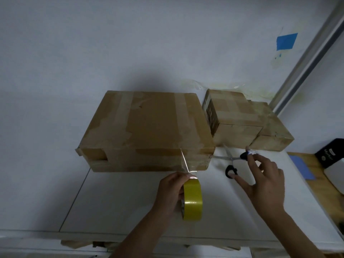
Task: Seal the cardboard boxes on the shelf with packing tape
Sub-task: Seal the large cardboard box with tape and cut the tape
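So the big flat brown cardboard box (147,131) sits mid-way along the white shelf top (119,202), already striped with old tape. A clear strip of tape (184,162) runs from its front face down to the yellow roll of packing tape (192,200). The left hand (171,194) has its fingers curled round that roll, just in front of the box. Nothing readable tbh: the dark print on the smaller cardboard boxes (240,116) to the right is a blur, same for the white script on the black box (331,153) far right. The right hand (264,183) is spread wide, fingertips on the black-handled scissors (230,161) lying by the box's corner. Can't tell if a finger's actually through a loop.
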